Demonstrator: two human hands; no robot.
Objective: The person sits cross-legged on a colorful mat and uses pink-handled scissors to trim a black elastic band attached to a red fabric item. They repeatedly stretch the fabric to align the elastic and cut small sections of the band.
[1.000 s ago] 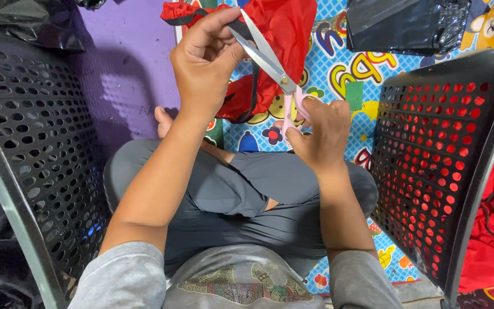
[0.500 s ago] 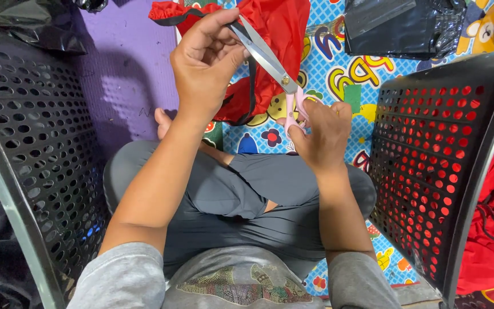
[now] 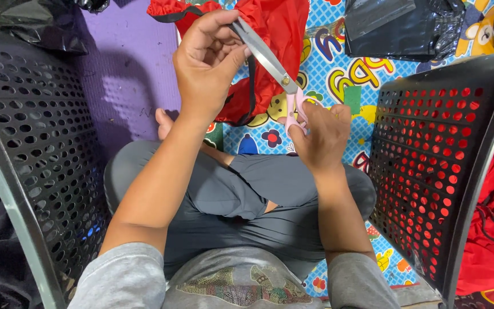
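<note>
Scissors held in both hands, over crossed legs.

Right hand [image 3: 322, 134] grip closed through pink handles of scissors [image 3: 275, 68]; at 11 o'clock, left hand [image 3: 207, 63] pinches blade tip. Red fabric [image 3: 275, 28] lies behind, 12 o'clock, on patterned mat [image 3: 338, 68].

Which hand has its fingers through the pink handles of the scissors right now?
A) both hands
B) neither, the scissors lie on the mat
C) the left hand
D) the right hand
D: the right hand grips the pink handles of the scissors, while the left hand pinches near the blade tips beside the red fabric.
</note>
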